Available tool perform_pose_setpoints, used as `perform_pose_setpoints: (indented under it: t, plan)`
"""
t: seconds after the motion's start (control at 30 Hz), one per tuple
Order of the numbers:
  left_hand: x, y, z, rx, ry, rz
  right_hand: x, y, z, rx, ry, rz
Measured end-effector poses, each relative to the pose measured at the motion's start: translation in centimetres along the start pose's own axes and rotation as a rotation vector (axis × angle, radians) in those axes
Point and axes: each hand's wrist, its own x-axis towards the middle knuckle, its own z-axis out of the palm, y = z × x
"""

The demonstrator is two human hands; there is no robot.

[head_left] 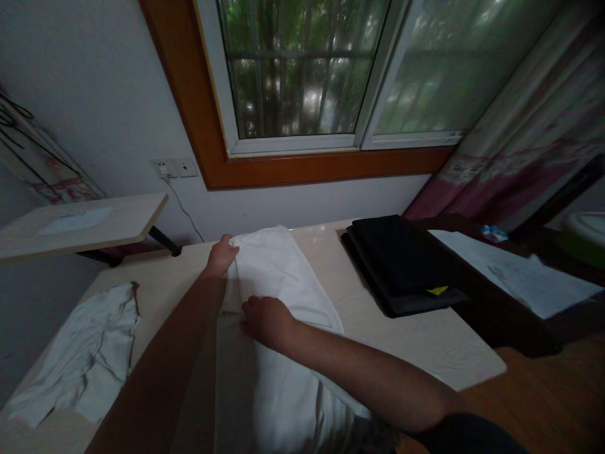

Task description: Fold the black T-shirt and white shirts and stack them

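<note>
A white cloth garment [288, 271] lies lengthwise on the pale wooden table [439, 353], running from the back edge toward me. Its exact kind is hard to tell. My left hand [223, 255] grips the garment's far left corner, with the fingers closed on the fabric. Nearer to me, my right hand [268, 321] pinches the fabric along the left side, where a fold shows. The near end of the garment falls into shadow at the bottom of the view.
A second crumpled white cloth [94, 353] lies at the left. Folded black items [401, 265] are stacked at the right, near a dark surface with a white sheet [515, 271]. A raised shelf [89, 221] stands back left; a cable [182, 205] hangs from the wall socket.
</note>
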Motion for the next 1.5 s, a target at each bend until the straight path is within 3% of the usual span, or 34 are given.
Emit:
perform_pose_setpoints:
  t: [0.27, 0.53, 0.67, 1.13, 1.3, 1.5]
  plan:
    - [0.2, -0.1, -0.5, -0.209, -0.038, -0.083, 0.8, -0.5, 1.0, -0.002, 0.012, 0.059]
    - [2.3, 1.0, -2.4, -0.477, -0.093, -0.074, 0.7, -0.3, -3.2, -0.043, 0.179, 0.03]
    - [3.5, 0.6, -3.1, -0.527, -0.099, -0.079, 1.7, -1.3, -4.2, -0.035, 0.19, 0.015]
    - [4.0, -3.9, -0.3, -0.586, -0.087, -0.113, 4.2, -2.1, 1.4, 0.132, 0.077, -0.146]
    - [4.2, -4.2, 0.2, -0.578, -0.064, -0.094, 4.0, -2.1, 1.4, 0.188, 0.11, -0.125]
    - [4.0, -4.2, 0.8, -0.488, -0.01, -0.037, 3.5, -1.8, 1.6, 0.26, 0.016, -0.12]
